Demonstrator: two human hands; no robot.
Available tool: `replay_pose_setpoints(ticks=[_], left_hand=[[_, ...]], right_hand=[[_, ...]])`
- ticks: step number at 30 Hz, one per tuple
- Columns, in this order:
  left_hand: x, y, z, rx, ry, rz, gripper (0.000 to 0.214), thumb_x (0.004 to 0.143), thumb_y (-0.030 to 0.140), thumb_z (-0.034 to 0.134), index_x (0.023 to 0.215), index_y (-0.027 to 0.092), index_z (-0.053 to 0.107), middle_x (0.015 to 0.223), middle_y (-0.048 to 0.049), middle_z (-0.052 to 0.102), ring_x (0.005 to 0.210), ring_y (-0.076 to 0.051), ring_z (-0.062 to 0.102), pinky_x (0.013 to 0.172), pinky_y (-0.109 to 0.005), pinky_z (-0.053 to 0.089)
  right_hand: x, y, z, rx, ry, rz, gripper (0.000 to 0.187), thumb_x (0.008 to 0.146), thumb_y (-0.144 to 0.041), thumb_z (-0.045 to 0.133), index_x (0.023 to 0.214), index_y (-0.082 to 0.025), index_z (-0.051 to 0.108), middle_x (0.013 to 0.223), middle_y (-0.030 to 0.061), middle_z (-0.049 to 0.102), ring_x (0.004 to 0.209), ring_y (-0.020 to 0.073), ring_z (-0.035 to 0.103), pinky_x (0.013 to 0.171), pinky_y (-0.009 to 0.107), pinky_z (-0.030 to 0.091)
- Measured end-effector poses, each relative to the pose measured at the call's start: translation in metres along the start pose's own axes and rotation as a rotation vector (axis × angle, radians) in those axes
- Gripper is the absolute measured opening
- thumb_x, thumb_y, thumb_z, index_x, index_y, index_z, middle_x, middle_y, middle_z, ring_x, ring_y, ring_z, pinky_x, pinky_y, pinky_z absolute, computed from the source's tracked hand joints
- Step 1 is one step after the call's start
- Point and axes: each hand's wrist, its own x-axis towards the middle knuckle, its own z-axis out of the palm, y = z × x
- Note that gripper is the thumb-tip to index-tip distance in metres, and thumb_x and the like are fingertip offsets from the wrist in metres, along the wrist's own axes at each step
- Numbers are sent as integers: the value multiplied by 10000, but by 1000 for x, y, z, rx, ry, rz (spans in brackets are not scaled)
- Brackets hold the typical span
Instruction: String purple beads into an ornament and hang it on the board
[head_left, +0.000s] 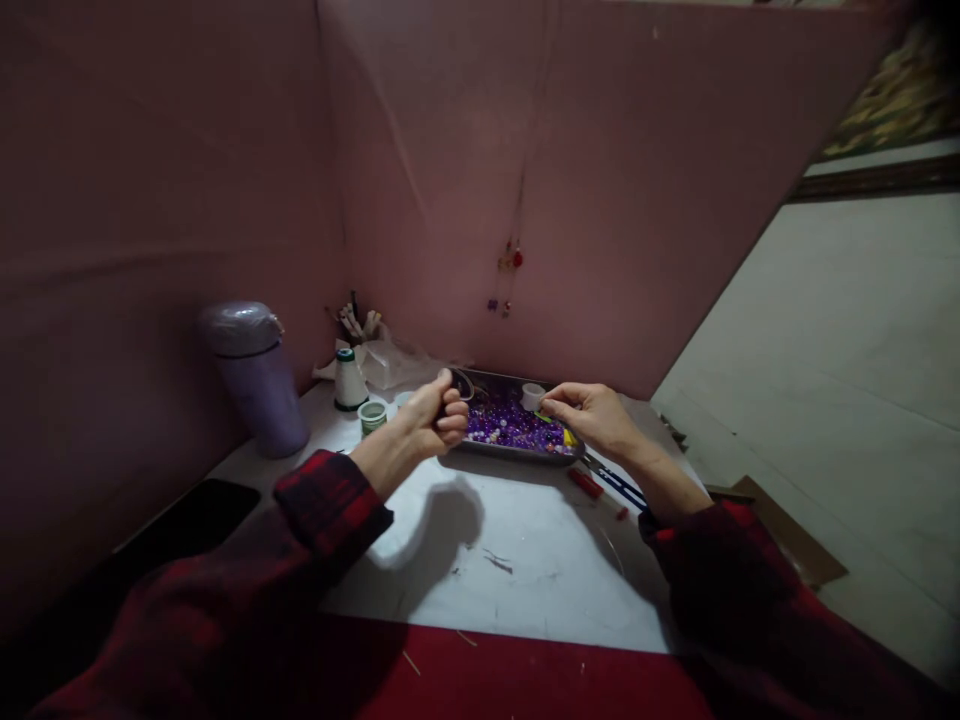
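Observation:
My left hand [439,412] is curled into a fist above the left end of a metal tray [517,452] full of purple beads [510,425]; a thin dark loop shows at its thumb, too small to name. My right hand [589,415] hovers over the tray's right end with thumb and forefinger pinched together. What the pinch holds is too small to make out. A small white cup [532,396] sits in the tray just beside those fingertips.
A lilac flask [255,375] stands at the left. Near it are a white thread spool [349,380], a small green pot [372,415] and a plastic bag [390,362]. Red and blue handled tools [607,485] lie right of the tray. Beaded strings [510,270] hang on the pink wall.

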Motion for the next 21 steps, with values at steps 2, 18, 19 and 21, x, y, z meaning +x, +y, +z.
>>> replay_pose_setpoints(ticks=[2,18,19,21], left_hand=[[-16,14,-13,-9,66,104,398,929,344,315,569,180,365,452,34,344,302,-50,277,274,-150,188],[-65,19,-77,284,391,471,147,865,151,460,754,103,542,406,108,250,263,-7,195,272,-117,132],[-63,17,-79,319,410,516,147,851,197,501,745,104,546,399,113,243,261,-5,186,277,-120,122],[-58,14,-82,388,460,606,191,817,282,557,726,115,548,385,118,240,256,-5,179,284,-126,109]], right_hand=[[-12,0,-4,-15,-16,-8,192,755,-314,570,722,-177,700,679,32,692,610,163,603,570,266,429],[-47,-41,16,-95,-243,-63,217,775,-295,535,689,-173,693,646,35,665,586,138,553,544,236,357],[-43,-51,17,-107,-253,-76,220,775,-299,540,685,-171,694,641,38,661,579,135,543,535,234,344],[-33,-70,21,-116,-268,-124,229,779,-318,552,692,-165,697,660,49,661,588,132,536,532,232,324]])
